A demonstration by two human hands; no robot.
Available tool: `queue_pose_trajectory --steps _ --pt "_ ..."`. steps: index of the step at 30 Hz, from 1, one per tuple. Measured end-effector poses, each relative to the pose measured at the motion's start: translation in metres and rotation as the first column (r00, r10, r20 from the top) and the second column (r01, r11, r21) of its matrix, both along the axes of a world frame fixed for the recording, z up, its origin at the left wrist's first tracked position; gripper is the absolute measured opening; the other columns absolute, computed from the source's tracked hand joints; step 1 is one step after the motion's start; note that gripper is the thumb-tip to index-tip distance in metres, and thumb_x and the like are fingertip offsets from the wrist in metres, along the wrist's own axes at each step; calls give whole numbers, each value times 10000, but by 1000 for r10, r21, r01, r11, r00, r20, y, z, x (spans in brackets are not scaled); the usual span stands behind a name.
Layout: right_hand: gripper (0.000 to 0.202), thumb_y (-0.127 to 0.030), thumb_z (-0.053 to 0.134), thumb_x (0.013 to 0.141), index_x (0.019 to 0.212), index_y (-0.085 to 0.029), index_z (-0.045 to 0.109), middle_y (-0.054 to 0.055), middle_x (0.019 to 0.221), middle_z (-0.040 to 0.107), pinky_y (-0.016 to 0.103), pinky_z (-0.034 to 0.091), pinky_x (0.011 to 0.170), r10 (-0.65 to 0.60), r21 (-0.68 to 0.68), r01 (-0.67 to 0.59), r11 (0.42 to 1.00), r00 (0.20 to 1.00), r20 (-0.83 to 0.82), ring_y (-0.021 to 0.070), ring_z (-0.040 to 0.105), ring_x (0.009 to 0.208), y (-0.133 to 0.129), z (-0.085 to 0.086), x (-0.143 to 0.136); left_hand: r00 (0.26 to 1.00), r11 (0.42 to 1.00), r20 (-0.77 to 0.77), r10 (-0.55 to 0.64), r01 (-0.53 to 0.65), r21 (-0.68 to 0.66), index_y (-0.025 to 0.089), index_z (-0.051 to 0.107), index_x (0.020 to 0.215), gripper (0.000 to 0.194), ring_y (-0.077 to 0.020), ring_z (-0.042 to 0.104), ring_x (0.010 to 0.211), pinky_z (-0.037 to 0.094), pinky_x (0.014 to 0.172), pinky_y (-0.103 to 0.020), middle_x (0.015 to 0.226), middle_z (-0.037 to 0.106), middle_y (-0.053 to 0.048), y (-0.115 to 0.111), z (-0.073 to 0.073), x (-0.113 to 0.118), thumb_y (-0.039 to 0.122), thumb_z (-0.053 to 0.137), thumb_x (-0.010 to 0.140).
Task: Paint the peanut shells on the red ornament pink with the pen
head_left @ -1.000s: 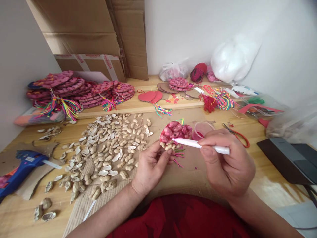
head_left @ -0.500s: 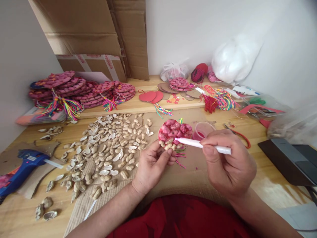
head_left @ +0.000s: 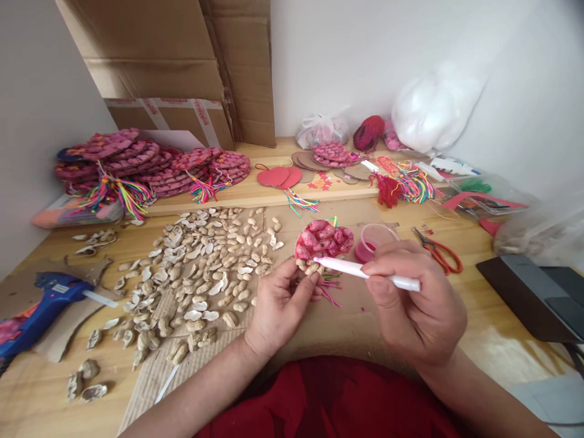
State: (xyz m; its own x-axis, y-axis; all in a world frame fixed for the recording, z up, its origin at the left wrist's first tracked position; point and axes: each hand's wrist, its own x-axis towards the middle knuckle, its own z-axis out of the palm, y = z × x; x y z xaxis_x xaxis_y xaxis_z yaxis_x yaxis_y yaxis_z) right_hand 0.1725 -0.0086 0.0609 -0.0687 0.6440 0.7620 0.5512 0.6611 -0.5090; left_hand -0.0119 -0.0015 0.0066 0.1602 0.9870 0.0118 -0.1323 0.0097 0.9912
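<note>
Peanut-covered disc [head_left: 325, 236], mostly pink, is pinched along its lower rim by the left hand [head_left: 281, 305], above the surface [head_left: 27, 407] toward its near edge. The right hand [head_left: 420, 304] grips a white pen [head_left: 344, 267], pink tip at the disc's tan peanuts. Loose peanuts [head_left: 201, 277] spread toward the surface's left edge, beside a blue glue gun [head_left: 55, 302].

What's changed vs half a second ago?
The right hand shifted the pen slightly left across the disc, exposing more of the scissors. Nothing grabbed or released: the left hand still holds the disc. The cup stayed put.
</note>
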Motion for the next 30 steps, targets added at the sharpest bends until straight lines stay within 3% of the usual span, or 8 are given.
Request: queue_pose_trajectory --steps 6,11,14,26,30 --pt "156 -132 625 848 968 -231 633 5 802 660 424 484 803 -85 37 86 996 996 -8 207 644 846 0 1 -1 999 999 -31 28 -28 20 187 700 970 146 -170 714 684 609 666 -289 845 760 -44 1 0 0 325 675 928" --pt "138 -163 625 853 970 -235 643 13 834 667 432 486 813 -9 2 9 1000 1000 15 200 627 839 -2 1 -1 996 998 -86 23 -18 65 185 692 1029 164 -176 708 703 604 673 -294 833 739 -42 1 -3 -1 321 657 944" --pt "141 -150 632 848 964 -229 644 12 824 670 422 480 809 -54 13 53 998 998 33 200 631 848 0 1 0 995 998 -94 21 -15 67 185 690 1031 161 -175 705 706 601 675 -295 837 736 -42 1 -3 -2 318 646 952" --pt "102 -165 617 874 945 -233 642 15 799 663 423 488 808 -88 12 88 996 996 -27 208 647 839 2 -1 1 999 999 36 1 0 -43 189 684 968 150 -156 712 671 612 651 -266 825 767 -36 2 -1 1 334 682 926" --pt "130 -170 623 865 973 -235 652 21 844 663 435 479 822 -17 8 17 1000 1000 4 205 630 846 2 -2 2 999 998 49 -9 12 -62 178 687 976 168 -138 698 655 604 640 -248 821 766 -35 1 3 2 333 700 912"
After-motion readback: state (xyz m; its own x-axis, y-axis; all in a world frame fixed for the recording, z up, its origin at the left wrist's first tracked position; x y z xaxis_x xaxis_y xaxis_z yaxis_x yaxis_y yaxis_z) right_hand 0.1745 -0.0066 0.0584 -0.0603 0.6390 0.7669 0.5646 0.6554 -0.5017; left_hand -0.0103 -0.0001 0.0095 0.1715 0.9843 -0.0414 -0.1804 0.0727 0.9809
